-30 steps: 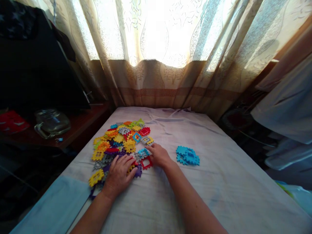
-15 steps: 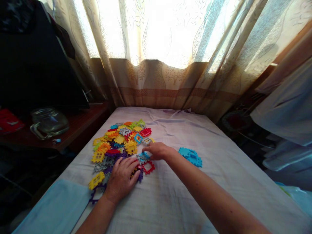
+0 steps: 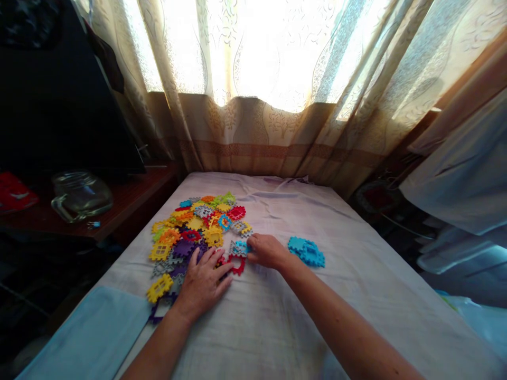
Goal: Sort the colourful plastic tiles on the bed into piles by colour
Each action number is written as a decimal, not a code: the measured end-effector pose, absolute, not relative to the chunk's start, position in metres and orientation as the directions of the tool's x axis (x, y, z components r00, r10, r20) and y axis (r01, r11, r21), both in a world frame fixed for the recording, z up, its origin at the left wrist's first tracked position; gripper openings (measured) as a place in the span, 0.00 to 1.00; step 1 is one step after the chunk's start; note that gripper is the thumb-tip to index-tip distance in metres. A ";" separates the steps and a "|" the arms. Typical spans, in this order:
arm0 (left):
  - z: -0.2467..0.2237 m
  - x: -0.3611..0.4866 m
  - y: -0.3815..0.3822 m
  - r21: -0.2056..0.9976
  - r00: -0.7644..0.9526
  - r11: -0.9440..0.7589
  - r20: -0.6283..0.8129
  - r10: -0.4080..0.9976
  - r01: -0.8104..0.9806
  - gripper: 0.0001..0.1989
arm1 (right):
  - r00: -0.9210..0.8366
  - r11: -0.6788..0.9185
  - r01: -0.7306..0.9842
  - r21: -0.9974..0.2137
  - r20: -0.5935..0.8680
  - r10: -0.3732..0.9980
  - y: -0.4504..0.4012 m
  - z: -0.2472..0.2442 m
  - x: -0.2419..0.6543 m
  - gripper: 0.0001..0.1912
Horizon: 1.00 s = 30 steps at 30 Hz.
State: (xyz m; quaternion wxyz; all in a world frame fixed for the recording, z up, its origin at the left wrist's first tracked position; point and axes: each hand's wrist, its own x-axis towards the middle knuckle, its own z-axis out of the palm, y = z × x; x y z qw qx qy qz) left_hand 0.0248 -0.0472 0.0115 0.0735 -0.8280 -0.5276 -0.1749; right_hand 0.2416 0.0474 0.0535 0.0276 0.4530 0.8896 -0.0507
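A heap of colourful plastic interlocking tiles (image 3: 194, 224) with toothed edges lies on the sheet's left half. My left hand (image 3: 205, 282) rests palm down over the heap's near edge, fingers spread. My right hand (image 3: 266, 250) is closed, its fingertips pinching the edge of a blue tile (image 3: 241, 246). A grey tile (image 3: 233, 248) sits against that blue one; whether they are joined I cannot tell. Just below is a red square frame tile (image 3: 238, 266), near my left fingertips. Apart to the right lies a small group of blue tiles (image 3: 307, 250).
A light blue cloth (image 3: 91, 332) covers the near left corner of the bed sheet (image 3: 269, 327). At left, a glass jug (image 3: 81, 198) and a dark screen (image 3: 59, 105) stand on a brown table (image 3: 138, 198). Curtains (image 3: 257, 124) hang behind; clothes (image 3: 459, 174) hang at right.
My right hand has moved slightly right, drawing the blue tile with the grey one beside it. My left hand has shifted a little to the right, uncovering purple tiles.
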 end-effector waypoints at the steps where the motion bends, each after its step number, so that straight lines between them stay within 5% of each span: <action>1: 0.012 0.025 -0.047 0.066 0.378 -0.430 0.371 0.848 0.901 0.14 | -0.587 0.583 0.810 -0.063 -0.104 0.803 0.047 0.054 0.243 0.11; 8: 0.013 0.026 -0.049 0.084 0.365 -0.429 0.396 0.842 0.899 0.14 | -0.607 0.594 0.791 -0.146 -0.076 0.791 0.045 0.055 0.248 0.24; 18: 0.014 0.030 -0.046 0.167 0.379 -0.459 0.361 0.852 0.873 0.14 | -0.569 0.568 0.821 -0.063 -0.177 0.803 0.050 0.065 0.235 0.22; 25: 0.012 0.030 -0.046 0.176 0.374 -0.455 0.358 0.855 0.873 0.14 | -0.544 0.550 0.830 0.094 -0.079 0.835 0.054 0.080 0.237 0.21; 30: 0.011 0.029 -0.046 0.174 0.377 -0.463 0.375 0.847 0.869 0.14 | -0.391 0.391 0.920 0.012 0.006 0.920 0.057 0.094 0.270 0.19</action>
